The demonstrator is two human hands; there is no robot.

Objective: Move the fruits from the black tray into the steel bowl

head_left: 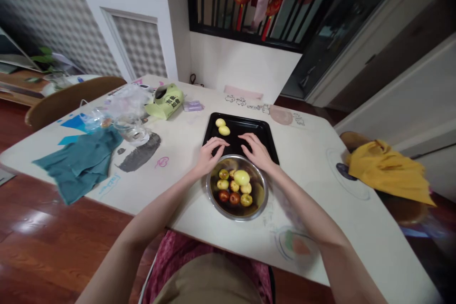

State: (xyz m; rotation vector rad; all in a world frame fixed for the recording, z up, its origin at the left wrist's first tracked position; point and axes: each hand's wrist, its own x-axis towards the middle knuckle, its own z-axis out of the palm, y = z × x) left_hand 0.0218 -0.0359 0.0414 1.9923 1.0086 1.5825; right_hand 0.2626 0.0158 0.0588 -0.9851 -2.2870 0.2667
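Fruits in the bowl: the cluster of round fruits (234, 185) sits in the bowl just in front of you, heaped near its middle; most are yellow-green with brown blotches, while two are a deep, glossy reddish brown.
Largest fruit: one pale yellow-green fruit (242, 177) lies on top of the heap — smooth, plump and plainly bigger than its neighbours.
Fruits on the tray: a pair of pale yellow fruits (223, 130) rests at the tray's far left corner, side by side, oval and smooth-skinned.
Bowl: your round bowl (261, 191) is shiny metal with a narrow rim, its inner wall catching a warm golden reflection.
Tray: beyond the bowl lies a black tray (245, 126), rectangular with rounded corners, a raised edge and a glossy finish.
Left hand: your left hand (209, 154) is open, fingers curved inward over the tray's near left part, close to the bowl's rim.
Right hand: your right hand (258, 152) is open too, fingers loosely bent over the tray's right half; you cannot tell whether either hand touches the tray.
Tabletop: the pale tabletop (306, 152) is smooth and marked with drawings — a crumpled teal cloth (80, 161) lies towards its left end.
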